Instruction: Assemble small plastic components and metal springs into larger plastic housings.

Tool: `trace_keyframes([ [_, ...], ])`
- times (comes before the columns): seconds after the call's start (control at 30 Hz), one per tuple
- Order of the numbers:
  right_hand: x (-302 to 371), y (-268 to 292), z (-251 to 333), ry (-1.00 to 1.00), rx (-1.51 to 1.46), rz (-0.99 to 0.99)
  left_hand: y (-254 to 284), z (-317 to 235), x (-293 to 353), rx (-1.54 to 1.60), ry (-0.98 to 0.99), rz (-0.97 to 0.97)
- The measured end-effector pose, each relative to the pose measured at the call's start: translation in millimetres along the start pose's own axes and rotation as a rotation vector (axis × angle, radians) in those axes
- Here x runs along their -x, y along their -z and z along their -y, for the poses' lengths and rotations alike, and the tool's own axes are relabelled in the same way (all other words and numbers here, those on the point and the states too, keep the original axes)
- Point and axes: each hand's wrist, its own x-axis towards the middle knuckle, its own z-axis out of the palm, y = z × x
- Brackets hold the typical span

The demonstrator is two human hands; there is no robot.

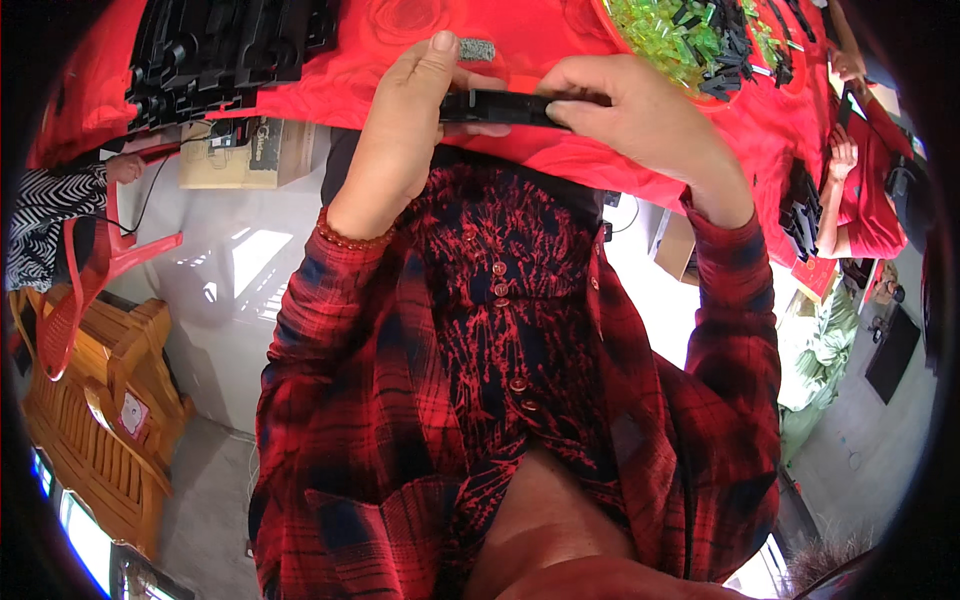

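Between my two hands, at the near edge of a red-covered table (350,60), is a long black plastic part (497,107). My left hand (405,125) holds its left end, fingers behind it and the thumb pointing up. At its right end, my right hand (622,100) pinches the part between thumb and curled fingers. Just beyond the part lies a small grey speckled block (477,49). A pile of similar long black parts (215,55) sits at the left of the table.
At the far right of the table a heap of small green-yellow translucent pieces (665,35) lies with black pieces. A person in red (870,200) works at the right; another in a striped sleeve (50,215) is at the left. A red plastic chair (85,270), wooden bench (100,410) and cardboard box (235,160) stand around.
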Motion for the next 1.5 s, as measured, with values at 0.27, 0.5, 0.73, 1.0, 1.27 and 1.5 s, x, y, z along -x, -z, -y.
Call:
trace_keyframes([
  [0.27, -1, 19, 27, 0.507, 0.587, -0.953, 5, -5, -1, 0.251, -0.031, -0.102],
  [0.5, -4, -11, -14, 0.061, -0.149, -0.963, 7, -13, 0, 0.320, -0.010, -0.122],
  [0.73, -10, 6, 0, 0.003, -0.448, -0.788, 9, -36, 1, 0.220, 0.118, -0.004],
  [1.0, -23, 34, 13, 0.014, -0.472, -0.709, 17, -63, -1, -0.057, 0.066, 0.287],
  [1.27, -31, 44, 17, 0.066, -0.563, -0.779, 24, -59, -7, 0.528, -0.035, 0.212],
  [1.5, -24, 18, 26, -0.009, -0.648, -0.696, 24, -33, -24, 0.598, -0.148, 0.182],
])
